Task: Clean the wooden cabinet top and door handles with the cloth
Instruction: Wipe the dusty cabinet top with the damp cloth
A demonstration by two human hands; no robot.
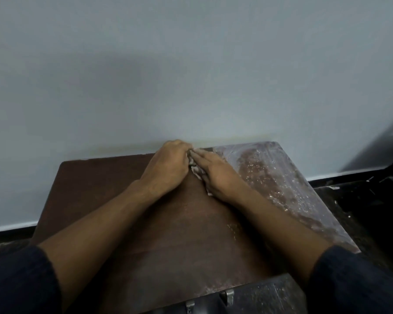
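Observation:
The dark brown wooden cabinet top (114, 200) fills the lower middle of the head view. Its right strip is coated with pale dust and specks; the left and middle look darker. A whitish cloth (196, 172) lies bunched at the far edge by the wall, mostly hidden under my hands. My left hand (168, 165) grips the cloth's far end with curled fingers. My right hand (216, 175) lies flat on the cloth, fingers straight, pressing it down. Two metal door handles (229, 299) show at the bottom edge on the cabinet front.
A pale blue-grey wall (191, 75) stands directly behind the cabinet, with a white skirting strip (327, 176) along the dark floor. Dark, dusty objects (377, 196) sit at the right of the cabinet. My dark sleeves fill both bottom corners.

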